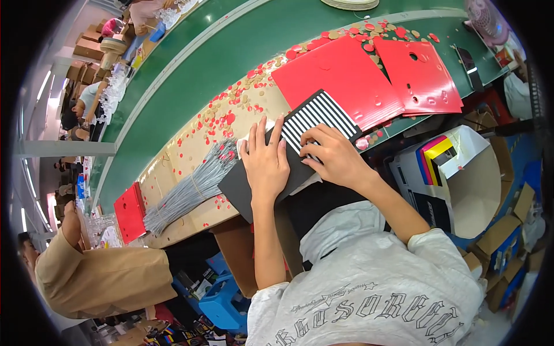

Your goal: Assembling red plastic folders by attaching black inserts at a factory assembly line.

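Observation:
Across the near edge of the bench lies a plain black sheet (pixel 237 183), and at its upper right is a sheet with black and white stripes (pixel 333 120). Whether the two are one piece I cannot tell. My left hand (pixel 266 167) rests on the black part, fingers spread, their tips along its far edge. My right hand (pixel 336 157) is bent over the lower side of the striped sheet, thumb and fingertips drawn together on it. To the left of my left hand is a tied bundle of thin grey ties (pixel 190 185).
Large red sheets (pixel 340 81) and a second red stack with holes (pixel 416 75) lie at the right. Red and tan discs (pixel 231 109) litter the brown board. A dark phone (pixel 469 68) is near a fan (pixel 487 22). Someone in tan (pixel 109 279) is at my left.

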A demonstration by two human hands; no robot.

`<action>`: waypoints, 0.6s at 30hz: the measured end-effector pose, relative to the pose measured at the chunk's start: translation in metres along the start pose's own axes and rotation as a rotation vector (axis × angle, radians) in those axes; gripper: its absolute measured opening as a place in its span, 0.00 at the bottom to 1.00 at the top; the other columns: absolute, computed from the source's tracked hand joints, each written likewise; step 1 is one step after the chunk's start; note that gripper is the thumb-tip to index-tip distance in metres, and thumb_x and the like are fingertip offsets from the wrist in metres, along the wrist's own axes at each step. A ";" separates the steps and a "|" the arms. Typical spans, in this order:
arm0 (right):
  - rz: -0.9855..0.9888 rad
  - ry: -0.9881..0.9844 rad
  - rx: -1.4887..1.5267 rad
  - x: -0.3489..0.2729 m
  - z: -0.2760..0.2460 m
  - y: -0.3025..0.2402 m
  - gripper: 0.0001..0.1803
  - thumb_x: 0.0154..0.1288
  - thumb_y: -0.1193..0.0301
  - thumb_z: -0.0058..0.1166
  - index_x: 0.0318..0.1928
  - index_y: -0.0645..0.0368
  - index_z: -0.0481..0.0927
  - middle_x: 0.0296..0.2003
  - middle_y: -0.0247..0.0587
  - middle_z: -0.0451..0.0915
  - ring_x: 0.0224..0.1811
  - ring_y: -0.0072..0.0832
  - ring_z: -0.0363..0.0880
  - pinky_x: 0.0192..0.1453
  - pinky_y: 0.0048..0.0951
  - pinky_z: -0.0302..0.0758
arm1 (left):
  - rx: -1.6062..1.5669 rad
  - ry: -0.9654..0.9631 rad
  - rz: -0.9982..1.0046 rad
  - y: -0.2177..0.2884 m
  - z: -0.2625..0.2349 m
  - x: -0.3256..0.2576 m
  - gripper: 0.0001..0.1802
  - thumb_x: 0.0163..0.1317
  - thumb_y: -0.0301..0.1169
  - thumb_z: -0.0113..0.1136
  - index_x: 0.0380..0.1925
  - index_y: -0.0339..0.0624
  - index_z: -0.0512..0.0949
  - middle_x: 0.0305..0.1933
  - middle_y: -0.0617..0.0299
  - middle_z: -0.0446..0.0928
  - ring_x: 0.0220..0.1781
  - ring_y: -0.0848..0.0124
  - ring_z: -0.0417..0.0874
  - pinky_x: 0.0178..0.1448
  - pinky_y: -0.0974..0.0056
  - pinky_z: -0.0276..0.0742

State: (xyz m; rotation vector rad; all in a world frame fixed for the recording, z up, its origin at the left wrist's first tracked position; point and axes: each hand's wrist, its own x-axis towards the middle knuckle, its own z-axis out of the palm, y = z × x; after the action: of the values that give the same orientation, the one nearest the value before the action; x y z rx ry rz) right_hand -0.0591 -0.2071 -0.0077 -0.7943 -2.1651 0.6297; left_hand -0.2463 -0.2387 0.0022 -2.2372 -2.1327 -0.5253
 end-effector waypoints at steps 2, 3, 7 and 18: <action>0.014 -0.021 0.032 0.004 0.000 0.001 0.08 0.52 0.77 0.67 0.31 0.59 0.80 0.41 0.35 0.78 0.46 0.35 0.77 0.50 0.36 0.74 | 0.009 -0.012 -0.020 0.001 0.000 -0.002 0.26 0.74 0.34 0.47 0.72 0.60 0.69 0.75 0.55 0.65 0.77 0.56 0.62 0.78 0.45 0.51; 0.016 -0.042 0.040 0.005 -0.001 0.001 0.08 0.52 0.78 0.67 0.32 0.59 0.80 0.41 0.35 0.78 0.45 0.35 0.77 0.50 0.37 0.74 | 0.009 -0.015 -0.022 0.001 0.000 -0.002 0.26 0.75 0.34 0.46 0.72 0.61 0.69 0.75 0.55 0.65 0.77 0.56 0.62 0.78 0.44 0.50; 0.045 -0.016 0.095 0.006 0.000 0.002 0.09 0.52 0.78 0.68 0.31 0.60 0.79 0.41 0.36 0.79 0.47 0.36 0.77 0.53 0.36 0.75 | -0.009 -0.022 -0.020 0.000 0.001 0.001 0.27 0.74 0.35 0.48 0.73 0.63 0.68 0.76 0.55 0.64 0.77 0.55 0.62 0.78 0.42 0.50; -0.024 -0.014 0.015 0.005 -0.003 0.002 0.08 0.51 0.77 0.69 0.33 0.58 0.84 0.39 0.32 0.81 0.44 0.33 0.79 0.48 0.35 0.76 | -0.006 -0.018 -0.028 -0.001 -0.001 0.000 0.29 0.74 0.37 0.49 0.75 0.59 0.65 0.76 0.57 0.63 0.78 0.56 0.61 0.78 0.43 0.50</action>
State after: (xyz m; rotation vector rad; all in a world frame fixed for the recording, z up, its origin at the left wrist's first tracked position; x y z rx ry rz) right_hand -0.0589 -0.2021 -0.0052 -0.7569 -2.1770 0.6409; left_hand -0.2472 -0.2386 0.0027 -2.2272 -2.1775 -0.5153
